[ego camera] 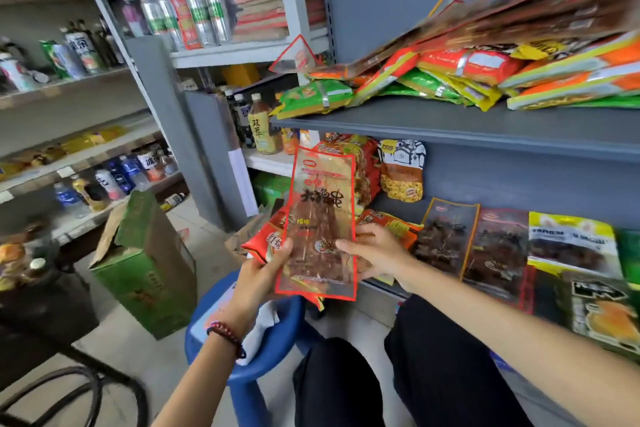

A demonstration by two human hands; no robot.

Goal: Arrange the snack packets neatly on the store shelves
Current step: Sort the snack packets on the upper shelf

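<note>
1. The long, clear, red-edged snack packet (320, 218) is held in the air in front of the lower shelf (384, 284), above a blue plastic stool (277, 350). The left hand (266, 274) pinches its lower left edge with the thumb on the front. The right hand (379, 253) grips the lower right edge the same way.
2. Because it is held only low down, the limp top could fold over. The slick film could also slip from the thumbs.
3. The loose heap of orange and green packets (467, 73) reaches the front edge of the grey upper shelf (450, 128), so a knock might bring some down.
4. The packet's long axis runs near vertical, with one broad face turned towards the person.
</note>
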